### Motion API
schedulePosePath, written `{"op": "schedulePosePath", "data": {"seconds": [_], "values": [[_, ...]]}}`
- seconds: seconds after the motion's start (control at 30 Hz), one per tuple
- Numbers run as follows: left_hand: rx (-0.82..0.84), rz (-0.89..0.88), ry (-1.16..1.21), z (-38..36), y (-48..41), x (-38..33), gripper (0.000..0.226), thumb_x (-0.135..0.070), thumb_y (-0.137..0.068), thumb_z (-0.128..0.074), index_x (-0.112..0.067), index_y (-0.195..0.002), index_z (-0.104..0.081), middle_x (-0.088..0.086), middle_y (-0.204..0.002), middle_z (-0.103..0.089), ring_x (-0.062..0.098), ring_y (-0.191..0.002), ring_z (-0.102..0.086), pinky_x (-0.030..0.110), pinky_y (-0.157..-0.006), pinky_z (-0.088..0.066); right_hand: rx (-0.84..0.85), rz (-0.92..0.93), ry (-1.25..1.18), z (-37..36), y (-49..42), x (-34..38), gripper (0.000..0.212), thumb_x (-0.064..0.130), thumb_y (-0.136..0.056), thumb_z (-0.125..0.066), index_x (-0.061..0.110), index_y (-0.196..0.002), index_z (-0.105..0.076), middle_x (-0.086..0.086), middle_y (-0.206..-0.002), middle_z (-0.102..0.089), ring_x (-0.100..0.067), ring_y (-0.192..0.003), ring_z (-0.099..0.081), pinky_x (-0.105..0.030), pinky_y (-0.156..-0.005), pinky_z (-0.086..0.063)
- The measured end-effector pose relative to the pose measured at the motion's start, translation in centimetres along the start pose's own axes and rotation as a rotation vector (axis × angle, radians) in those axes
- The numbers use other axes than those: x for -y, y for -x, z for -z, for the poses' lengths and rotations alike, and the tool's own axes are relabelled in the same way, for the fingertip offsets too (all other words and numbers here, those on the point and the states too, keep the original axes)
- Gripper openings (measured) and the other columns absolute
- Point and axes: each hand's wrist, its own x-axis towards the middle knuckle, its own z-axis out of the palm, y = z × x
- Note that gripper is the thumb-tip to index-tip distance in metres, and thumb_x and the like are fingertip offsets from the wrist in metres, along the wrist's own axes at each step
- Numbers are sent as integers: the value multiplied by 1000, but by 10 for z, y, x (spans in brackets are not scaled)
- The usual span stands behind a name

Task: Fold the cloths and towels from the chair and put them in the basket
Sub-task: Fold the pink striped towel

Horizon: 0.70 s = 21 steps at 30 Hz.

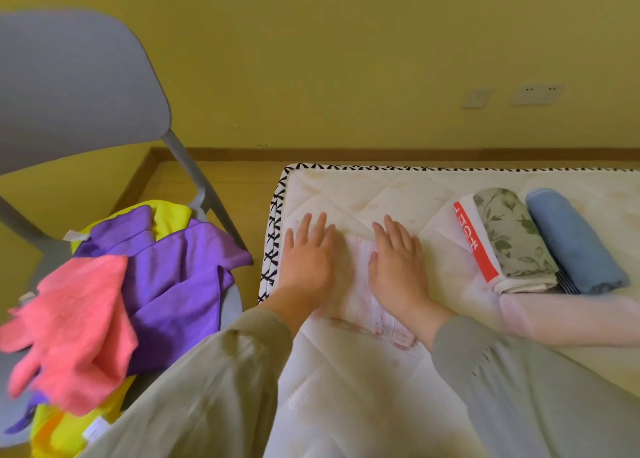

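A thin white cloth with faint pink print (360, 284) lies flat on the mattress (363, 191). My left hand (310, 253) and my right hand (398, 257) press on it side by side, fingers straight, palms down. On the grey chair (79, 87) at the left sits a heap: a pink towel (76, 322) in front, a purple cloth (173, 270) behind it, and yellow cloth (171, 213) beneath. No basket is in view.
Folded cloths lie in a row at the mattress's right: a white one with a red stripe (474, 246), a floral one (512, 236) and a blue towel (575, 243). A pale pink cloth (568, 322) lies in front of them. A yellow wall stands behind.
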Motion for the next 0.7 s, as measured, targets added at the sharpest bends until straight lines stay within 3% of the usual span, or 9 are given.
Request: {"op": "schedulePosePath", "data": {"seconds": [0.13, 0.27, 0.43, 0.7], "values": [[84, -108, -53, -25, -8, -5, 57, -40, -100, -13, -23, -152, 4, -4, -159, 12, 21, -144, 20, 44, -115, 11, 144, 63, 133, -31, -7, -3, 57, 40, -99, -17, 24, -152, -3, 3, -160, 5, -15, -146, 8, -41, -116, 8], [74, -119, -57, -43, -5, 5, 59, -45, -98, -14, -29, -151, 6, -6, -158, 15, 19, -144, 21, 42, -115, 14, 136, 2, 188, -51, 3, -20, 64, 51, -94, -9, 25, -152, -3, 1, -160, -1, -15, -147, 3, -48, -116, 5], [43, -80, -32, -48, -5, 8, 63, -50, -96, -12, -27, -151, 7, -5, -159, 14, 14, -143, 21, 39, -115, 15, 114, -37, 177, -55, 2, -24, 68, 53, -90, -3, 24, -152, -3, 2, -160, -3, -13, -147, 3, -47, -116, 6], [46, 10, 7, -48, 1, 20, 67, -56, -93, -3, -24, -151, 8, -6, -158, 14, 7, -138, 26, 40, -113, 13, 119, -97, 156, -50, 9, -42, 68, 53, -91, -1, 22, -151, 3, 4, -160, 6, -11, -146, 10, -46, -117, 6]]}}
